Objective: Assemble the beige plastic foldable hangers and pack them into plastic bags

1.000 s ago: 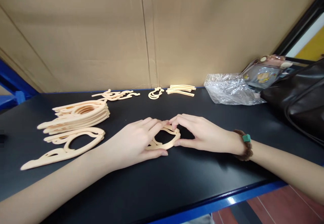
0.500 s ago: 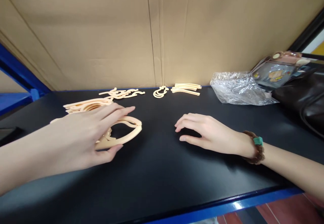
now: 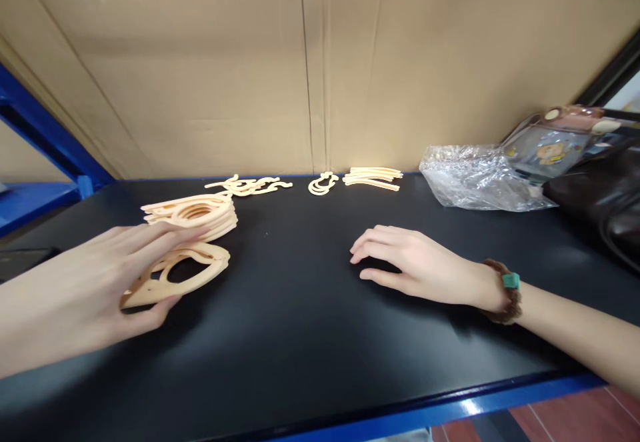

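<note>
My left hand [image 3: 107, 279] is closed around a cream plastic folding hanger [image 3: 213, 265], thumb along its near side and fingers over its far side. The hanger's rounded end and oval opening show past the fingertips; its other end is hidden under the hand. Just behind it lies a stack of similar cream hangers [image 3: 220, 219]. My right hand [image 3: 417, 265], with a brown bracelet bearing a green piece, rests over the black tabletop [image 3: 300, 335], empty, its fingers loosely curved and apart from the thumb.
Along the cardboard back wall [image 3: 225, 62] lie wavy cream pieces [image 3: 250, 185], small curved hooks [image 3: 323, 183] and slim curved strips [image 3: 373, 177]. Crumpled clear plastic [image 3: 475, 179], a printed clear bag [image 3: 550, 152] and a dark bag [image 3: 600, 195] are at right. A blue frame edges the table.
My left hand has moved left with the folding hanger, uncovering more of the stack behind. My right hand stays in nearly the same place, and the view has shifted slightly.
</note>
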{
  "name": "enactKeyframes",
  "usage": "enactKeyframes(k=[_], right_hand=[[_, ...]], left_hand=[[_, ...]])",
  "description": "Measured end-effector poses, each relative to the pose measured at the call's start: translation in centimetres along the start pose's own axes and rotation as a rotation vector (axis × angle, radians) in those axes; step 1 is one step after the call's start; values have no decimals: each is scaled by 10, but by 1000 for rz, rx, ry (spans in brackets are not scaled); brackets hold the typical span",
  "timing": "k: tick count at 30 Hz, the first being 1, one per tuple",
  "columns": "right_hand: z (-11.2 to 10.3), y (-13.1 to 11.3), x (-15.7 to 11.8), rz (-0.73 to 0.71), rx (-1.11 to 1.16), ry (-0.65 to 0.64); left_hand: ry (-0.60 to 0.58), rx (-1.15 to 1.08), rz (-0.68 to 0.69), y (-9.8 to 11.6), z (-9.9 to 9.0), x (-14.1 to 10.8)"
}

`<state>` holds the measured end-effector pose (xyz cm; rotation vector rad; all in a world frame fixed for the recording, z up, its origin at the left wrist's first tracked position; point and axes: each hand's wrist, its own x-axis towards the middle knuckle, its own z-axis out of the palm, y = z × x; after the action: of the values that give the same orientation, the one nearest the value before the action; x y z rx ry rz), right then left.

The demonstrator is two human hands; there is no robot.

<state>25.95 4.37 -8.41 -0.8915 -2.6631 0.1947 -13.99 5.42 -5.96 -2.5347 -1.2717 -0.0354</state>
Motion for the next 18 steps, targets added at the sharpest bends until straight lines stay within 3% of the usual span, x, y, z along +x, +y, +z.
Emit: enactKeyframes(k=[5,18], right_hand=[[1,1,1,-7,-18,-10],[0,0,-1,-19,-35,-9]], left_hand=[[65,46,94,1,7,-3],[74,16,87,1,4,3]])
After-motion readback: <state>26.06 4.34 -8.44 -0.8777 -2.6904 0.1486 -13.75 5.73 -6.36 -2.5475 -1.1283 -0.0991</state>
